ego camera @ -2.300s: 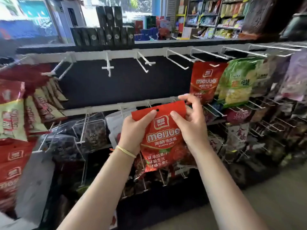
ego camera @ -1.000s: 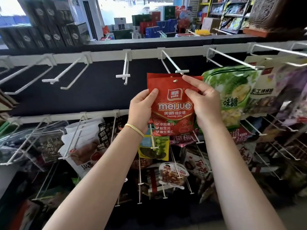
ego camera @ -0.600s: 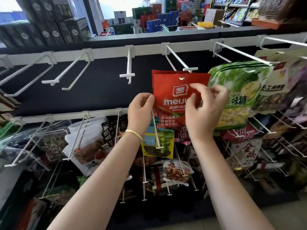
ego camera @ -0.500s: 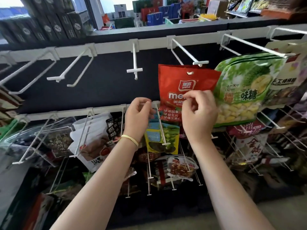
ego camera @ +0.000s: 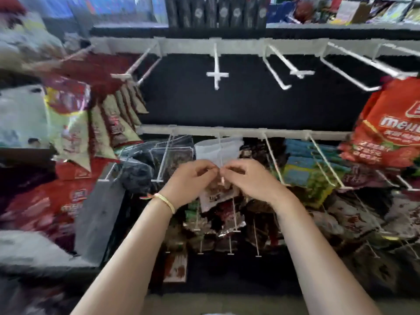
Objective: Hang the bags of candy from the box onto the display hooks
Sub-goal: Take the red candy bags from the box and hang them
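Note:
A red "meijue" candy bag (ego camera: 391, 133) hangs from a white display hook (ego camera: 354, 64) at the far right of the top rail. My left hand (ego camera: 193, 180) and my right hand (ego camera: 250, 180) are close together in the middle, in front of the lower rail's hooks. Their fingers are loosely curled and I see nothing in them. More red bags (ego camera: 45, 205) lie in a grey box (ego camera: 100, 212) at the lower left. The frame is blurred by motion.
Two white hooks (ego camera: 217, 73) (ego camera: 286, 71) on the top rail carry nothing. Other snack bags (ego camera: 109, 123) hang at the upper left. Packed lower hooks (ego camera: 306, 176) jut towards me just behind my hands. Dark boxes (ego camera: 216, 12) stand on the top shelf.
The red bag has left my hands and now hangs on the top hook. Both hands have dropped and come together. The view has swung left, so the bag sits at the right edge.

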Demonstrator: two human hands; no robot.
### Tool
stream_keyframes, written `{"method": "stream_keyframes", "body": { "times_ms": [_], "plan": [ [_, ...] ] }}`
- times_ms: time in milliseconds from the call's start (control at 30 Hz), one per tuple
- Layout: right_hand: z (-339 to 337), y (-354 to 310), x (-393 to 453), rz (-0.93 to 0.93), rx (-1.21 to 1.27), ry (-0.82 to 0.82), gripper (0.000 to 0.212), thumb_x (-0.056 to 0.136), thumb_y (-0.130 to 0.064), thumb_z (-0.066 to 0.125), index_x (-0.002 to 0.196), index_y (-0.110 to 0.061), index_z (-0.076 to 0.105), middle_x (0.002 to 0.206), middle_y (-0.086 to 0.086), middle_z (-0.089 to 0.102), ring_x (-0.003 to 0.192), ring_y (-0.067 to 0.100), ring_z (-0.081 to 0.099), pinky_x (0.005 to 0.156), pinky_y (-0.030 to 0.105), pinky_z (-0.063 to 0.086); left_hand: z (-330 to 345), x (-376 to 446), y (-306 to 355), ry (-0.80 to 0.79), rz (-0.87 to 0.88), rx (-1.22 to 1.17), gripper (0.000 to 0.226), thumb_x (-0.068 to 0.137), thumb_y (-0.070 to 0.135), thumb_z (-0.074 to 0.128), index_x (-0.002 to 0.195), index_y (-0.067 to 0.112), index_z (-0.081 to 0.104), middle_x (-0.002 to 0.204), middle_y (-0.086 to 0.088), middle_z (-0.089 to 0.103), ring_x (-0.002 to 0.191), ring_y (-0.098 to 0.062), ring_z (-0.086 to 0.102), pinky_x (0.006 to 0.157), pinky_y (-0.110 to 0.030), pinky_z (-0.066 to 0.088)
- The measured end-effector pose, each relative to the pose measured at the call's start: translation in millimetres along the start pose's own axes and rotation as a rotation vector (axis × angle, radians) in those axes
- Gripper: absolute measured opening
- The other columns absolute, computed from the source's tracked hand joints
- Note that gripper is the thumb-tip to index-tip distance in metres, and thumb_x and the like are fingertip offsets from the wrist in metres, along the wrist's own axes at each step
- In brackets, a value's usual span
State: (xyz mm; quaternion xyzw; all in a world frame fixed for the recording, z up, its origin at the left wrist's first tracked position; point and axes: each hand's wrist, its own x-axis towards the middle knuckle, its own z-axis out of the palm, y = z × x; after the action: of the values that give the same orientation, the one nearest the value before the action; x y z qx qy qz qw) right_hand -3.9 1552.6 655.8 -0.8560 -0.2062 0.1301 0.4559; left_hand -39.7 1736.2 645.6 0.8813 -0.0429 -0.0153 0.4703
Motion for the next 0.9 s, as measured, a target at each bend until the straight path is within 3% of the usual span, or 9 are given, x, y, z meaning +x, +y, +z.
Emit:
{"method": "stream_keyframes", "body": {
  "times_ms": [133,267,400,500,600,667,767,900],
  "plan": [
    [101,-65,26,0.048,0.102,-0.088,0.022,0.103,-0.024,0.055,0.094,-0.015,0.074,0.077,0.001,0.073,0.063,0.015,0.062,0.057,0.027,0.048,-100,-59,-67,-0.037,-0.085,-0.032,0.017,0.101,0.021,0.055,0.100,0.019,0.072,0.078,0.000,0.073,0.062,-0.014,0.065,0.068,-0.033,0.056],
    [185,-115,50,0.028,0.073,-0.218,0.028,0.105,-0.023,0.053,0.083,-0.014,0.068,0.075,0.002,0.071,0.057,0.018,0.061,0.047,0.029,0.044,-173,-99,-113,-0.029,-0.119,0.003,0.019,0.100,0.021,0.057,0.093,0.014,0.072,0.081,-0.005,0.075,0.060,-0.016,0.065,0.061,-0.025,0.053],
    [226,-143,64,0.036,0.115,-0.160,0.023,0.103,-0.021,0.056,0.088,-0.008,0.069,0.073,0.004,0.070,0.053,0.017,0.059,0.043,0.027,0.041,-218,-110,-142,0.086,-0.079,-0.016,0.017,0.097,0.018,0.062,0.083,0.016,0.072,0.069,-0.002,0.072,0.054,-0.012,0.060,0.056,-0.025,0.052],
    [253,-156,74,0.037,0.036,-0.087,0.018,0.098,-0.022,0.062,0.090,-0.011,0.073,0.076,0.004,0.072,0.057,0.011,0.060,0.055,0.029,0.047,-248,-107,-174,0.255,-0.069,0.153,0.017,0.095,0.023,0.064,0.082,0.017,0.073,0.069,0.002,0.070,0.058,-0.012,0.060,0.060,-0.032,0.053],
    [288,-170,79,0.011,-0.036,-0.132,0.015,0.098,-0.022,0.063,0.102,-0.018,0.076,0.080,-0.013,0.070,0.071,-0.005,0.061,0.070,0.016,0.048,-271,-106,-211,0.336,-0.195,0.540,0.021,0.097,0.032,0.055,0.093,0.020,0.072,0.087,-0.001,0.072,0.080,-0.026,0.067,0.070,-0.035,0.054],
    [310,-176,86,0.009,-0.059,-0.180,0.020,0.098,-0.021,0.062,0.114,-0.019,0.073,0.103,-0.011,0.070,0.095,-0.002,0.063,0.087,0.017,0.049,-280,-110,-232,0.293,-0.270,0.704,0.025,0.098,0.031,0.049,0.102,0.019,0.071,0.099,-0.005,0.070,0.090,-0.029,0.066,0.073,-0.035,0.053],
    [335,-183,109,0.008,-0.110,-0.191,0.033,0.097,-0.022,0.061,0.130,-0.019,0.064,0.130,0.000,0.057,0.116,0.011,0.058,0.104,0.031,0.048,-285,-114,-255,0.218,-0.326,0.729,0.026,0.098,0.027,0.048,0.109,0.016,0.069,0.108,-0.008,0.067,0.097,-0.029,0.065,0.076,-0.035,0.053],
    [353,-187,158,0.116,-0.300,-0.228,0.060,0.096,-0.023,0.062,0.151,-0.014,0.040,0.154,0.009,0.036,0.139,0.026,0.043,0.113,0.036,0.039,-286,-105,-261,0.301,-0.257,0.603,0.027,0.097,0.028,0.049,0.107,0.016,0.071,0.104,-0.007,0.068,0.095,-0.029,0.064,0.078,-0.037,0.053]
  ]
}}
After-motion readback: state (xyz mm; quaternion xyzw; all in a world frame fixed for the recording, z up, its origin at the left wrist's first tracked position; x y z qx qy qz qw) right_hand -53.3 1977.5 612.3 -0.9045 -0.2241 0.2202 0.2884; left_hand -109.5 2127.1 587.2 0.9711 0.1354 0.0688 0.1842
